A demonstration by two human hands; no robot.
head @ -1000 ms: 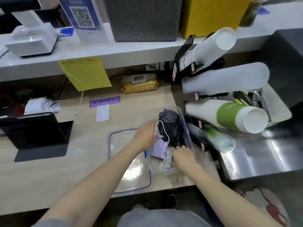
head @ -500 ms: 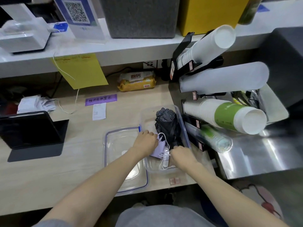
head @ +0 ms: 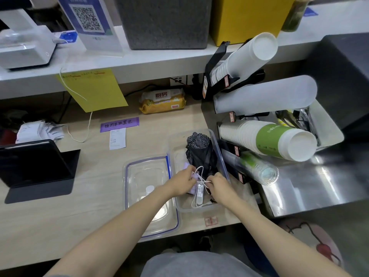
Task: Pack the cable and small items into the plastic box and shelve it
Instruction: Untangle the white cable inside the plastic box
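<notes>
My left hand [head: 182, 182] and right hand [head: 219, 183] are both down inside the plastic box [head: 219, 148], each pinching a stretch of the white cable [head: 199, 174] between fingertips, the loops bunched between them. The cable is already in the box, lying over a white bar-shaped part [head: 200, 193] and beside a small purple item [head: 192, 179], with a folded black umbrella [head: 201, 152] filling the far end. I judge the cable light and limp but springy, so the loops will want to pop open; best to hold it at the crossing of the loops and press it flat. The lid [head: 147, 196] lies on the counter [head: 79, 216] just left of the box, not yet on.
</notes>
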